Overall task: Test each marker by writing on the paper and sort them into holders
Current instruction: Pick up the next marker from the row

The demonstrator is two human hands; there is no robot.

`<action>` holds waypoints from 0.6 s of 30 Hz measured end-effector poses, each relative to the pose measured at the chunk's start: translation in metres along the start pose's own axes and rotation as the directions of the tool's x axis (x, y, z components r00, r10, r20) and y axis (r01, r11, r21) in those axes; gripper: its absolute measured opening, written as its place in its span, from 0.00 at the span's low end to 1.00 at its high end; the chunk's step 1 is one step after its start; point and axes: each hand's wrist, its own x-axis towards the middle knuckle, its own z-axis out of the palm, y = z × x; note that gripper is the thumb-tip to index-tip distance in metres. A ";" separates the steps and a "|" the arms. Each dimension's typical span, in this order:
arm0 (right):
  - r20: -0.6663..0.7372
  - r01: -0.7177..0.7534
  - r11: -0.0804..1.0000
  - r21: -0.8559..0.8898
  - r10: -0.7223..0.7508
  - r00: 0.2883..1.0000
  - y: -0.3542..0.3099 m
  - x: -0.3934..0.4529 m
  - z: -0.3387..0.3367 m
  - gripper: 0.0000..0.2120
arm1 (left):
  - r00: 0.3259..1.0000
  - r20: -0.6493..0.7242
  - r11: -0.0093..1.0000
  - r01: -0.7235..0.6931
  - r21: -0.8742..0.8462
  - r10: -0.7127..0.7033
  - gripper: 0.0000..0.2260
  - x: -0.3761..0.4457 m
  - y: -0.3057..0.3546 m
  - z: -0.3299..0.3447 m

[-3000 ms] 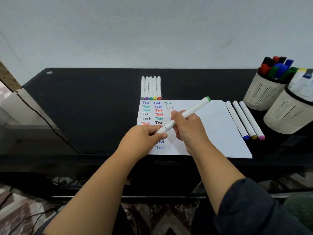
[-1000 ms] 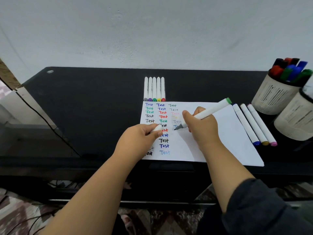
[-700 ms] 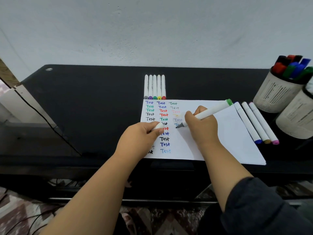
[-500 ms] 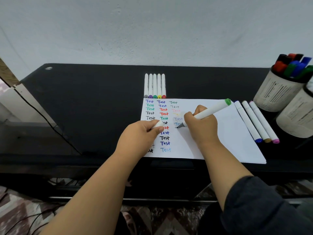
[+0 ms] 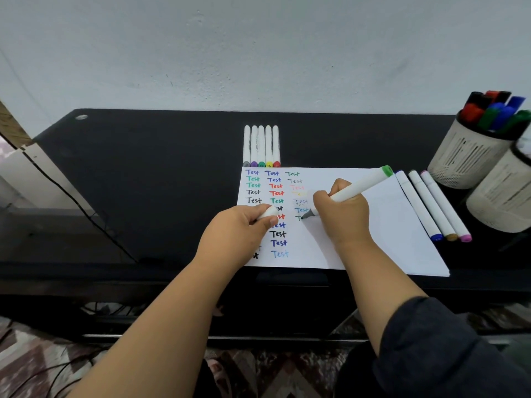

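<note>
A white sheet of paper (image 5: pixel 396 225) lies on the black desk, covered at its left with columns of the word "Test" in many colours. My right hand (image 5: pixel 343 214) grips a white marker with a green end (image 5: pixel 359 186), and its dark tip touches the paper in the third column, where a fresh stroke shows. My left hand (image 5: pixel 238 234) rests on the paper and holds the marker's white cap (image 5: pixel 265 213) in its curled fingers.
Several white markers (image 5: pixel 261 146) lie side by side behind the paper. Three more markers (image 5: pixel 431 205) lie at its right edge. Two beige holders stand at the right: the far one (image 5: pixel 465 156) full of coloured markers, the near one (image 5: pixel 502 196) partly cut off.
My hands pulled the cap off the green-ended marker. My right hand then lowered the tip to the paper and started a new word under the earlier ones.
</note>
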 end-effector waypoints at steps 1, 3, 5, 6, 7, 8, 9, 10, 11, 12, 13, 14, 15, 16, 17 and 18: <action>0.000 0.006 1.000 -0.002 -0.006 1.000 0.000 0.000 0.000 0.18 | 1.000 0.002 1.000 0.002 -0.005 -0.002 0.19 0.000 0.000 0.000; -0.011 0.008 1.000 0.006 -0.008 1.000 -0.002 -0.001 0.000 0.18 | 1.000 0.006 1.000 0.007 -0.024 -0.007 0.19 -0.001 0.001 0.001; -0.020 0.003 1.000 0.007 -0.003 1.000 -0.002 -0.002 0.000 0.18 | 1.000 0.007 0.999 0.010 -0.041 -0.010 0.18 -0.001 0.001 0.001; -0.017 0.002 1.000 0.004 -0.001 1.000 -0.002 -0.002 0.000 0.18 | 1.000 0.006 0.999 0.010 -0.043 -0.010 0.18 -0.001 0.002 0.001; -0.011 0.001 1.000 0.004 -0.001 1.000 -0.002 -0.002 0.000 0.18 | 1.000 0.006 0.999 0.009 -0.043 -0.009 0.18 -0.002 0.002 0.001; -0.004 0.000 1.000 0.006 0.000 1.000 -0.002 -0.002 0.000 0.18 | 1.000 0.005 0.999 0.007 -0.044 -0.007 0.18 -0.002 0.003 0.002; -0.002 -0.002 1.000 0.011 0.002 1.000 -0.002 -0.002 0.000 0.18 | 1.000 0.004 0.999 0.006 -0.045 -0.005 0.18 -0.002 0.003 0.002; -0.008 -0.005 1.000 0.016 0.005 1.000 -0.001 -0.002 0.000 0.18 | 1.000 0.002 0.999 0.004 -0.045 -0.004 0.18 -0.003 0.003 0.002; -0.020 -0.009 1.000 0.021 0.009 1.000 -0.002 -0.002 0.000 0.18 | 1.000 0.000 0.999 0.004 -0.043 -0.004 0.18 -0.003 0.003 0.002; -0.036 -0.011 1.000 0.022 0.012 0.999 -0.002 -0.002 -0.001 0.18 | 1.000 -0.001 0.999 0.004 -0.042 -0.004 0.18 -0.003 0.003 0.002; -0.048 -0.010 1.000 0.021 0.011 0.999 -0.002 -0.001 -0.001 0.18 | 1.000 -0.001 0.999 0.006 -0.042 -0.006 0.18 -0.003 0.004 0.002; -0.053 -0.006 1.000 0.019 0.007 0.999 -0.001 -0.001 -0.001 0.18 | 1.000 0.000 0.999 0.011 -0.042 -0.011 0.18 -0.003 0.004 0.002; -0.050 -0.001 1.000 0.017 0.002 0.999 -0.001 -0.001 -0.001 0.18 | 1.000 0.002 0.999 0.015 -0.042 -0.015 0.18 -0.003 0.004 0.002; -0.044 0.001 1.000 0.017 -0.001 0.999 -0.001 -0.001 -0.001 0.18 | 1.000 0.002 0.999 0.019 -0.044 -0.019 0.18 -0.003 0.004 0.002; -0.040 0.000 1.000 0.021 0.001 0.999 -0.002 -0.001 -0.001 0.18 | 1.000 0.002 0.999 0.019 -0.045 -0.019 0.18 -0.003 0.004 0.002; -0.041 -0.004 1.000 0.028 0.005 0.999 -0.002 -0.002 -0.001 0.18 | 1.000 0.002 0.999 0.018 -0.042 -0.018 0.18 -0.003 0.003 0.002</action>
